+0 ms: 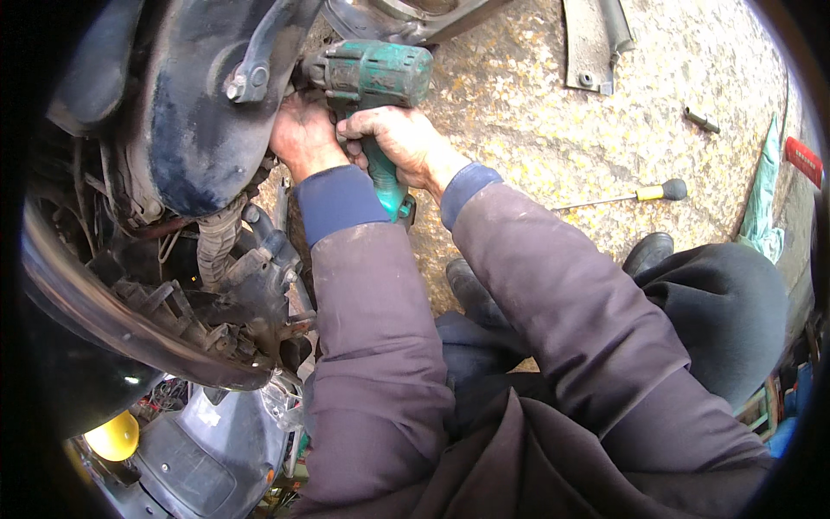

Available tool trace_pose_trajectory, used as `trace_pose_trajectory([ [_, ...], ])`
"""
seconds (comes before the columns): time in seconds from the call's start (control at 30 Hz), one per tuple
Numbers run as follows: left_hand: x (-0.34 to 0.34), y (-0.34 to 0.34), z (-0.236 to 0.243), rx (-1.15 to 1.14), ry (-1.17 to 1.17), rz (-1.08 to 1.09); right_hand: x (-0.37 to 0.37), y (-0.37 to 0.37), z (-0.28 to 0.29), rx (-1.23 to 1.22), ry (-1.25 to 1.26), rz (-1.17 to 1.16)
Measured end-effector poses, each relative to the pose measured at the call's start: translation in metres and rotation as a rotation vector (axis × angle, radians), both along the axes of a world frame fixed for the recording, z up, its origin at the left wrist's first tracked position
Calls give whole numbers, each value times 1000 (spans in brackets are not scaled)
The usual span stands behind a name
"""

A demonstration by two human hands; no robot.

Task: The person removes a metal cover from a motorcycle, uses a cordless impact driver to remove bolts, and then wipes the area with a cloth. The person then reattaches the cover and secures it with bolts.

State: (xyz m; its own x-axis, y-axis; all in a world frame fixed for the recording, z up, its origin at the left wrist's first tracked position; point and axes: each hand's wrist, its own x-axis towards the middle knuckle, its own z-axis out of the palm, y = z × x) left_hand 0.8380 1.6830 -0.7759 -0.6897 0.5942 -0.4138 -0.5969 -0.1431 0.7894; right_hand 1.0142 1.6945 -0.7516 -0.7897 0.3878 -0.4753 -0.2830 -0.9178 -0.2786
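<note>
My right hand (399, 143) is wrapped round the handle of a green cordless impact wrench (372, 73), its nose pointing left at the underside of a scooter-like vehicle. My left hand (307, 134) is turned palm up just below the tool's nose, beside a dark, worn oval cover (203, 112) of the vehicle. Its fingers reach in behind the cover and the tool, so their tips are hidden. Where the nose meets the vehicle is also hidden. A metal lever with a bolt (249, 82) lies across the cover.
On the speckled ground to the right lie a yellow-and-black-handled screwdriver (661, 191), a short dark socket (701, 120) and a grey metal or plastic panel (596, 43). Green cloth or plastic (762, 199) lies farther right. Exposed cables and a corrugated hose (220, 242) hang at left.
</note>
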Motion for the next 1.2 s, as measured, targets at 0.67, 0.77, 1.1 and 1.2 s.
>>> trace_pose_trajectory([
  [0.67, 45, 10, 35, -47, -85, -70, 28, -4, 5, 74, -110, -27],
  [0.77, 70, 4, 57, -106, -65, -105, 51, -12, 25, 129, -206, -26],
  [1.1, 123, -6, 112, -504, 51, -309, 107, -51, 30, 111, -184, -9],
  [1.2, 138, -6, 112, -552, 75, -363, 125, -56, 17, 185, -226, -21],
])
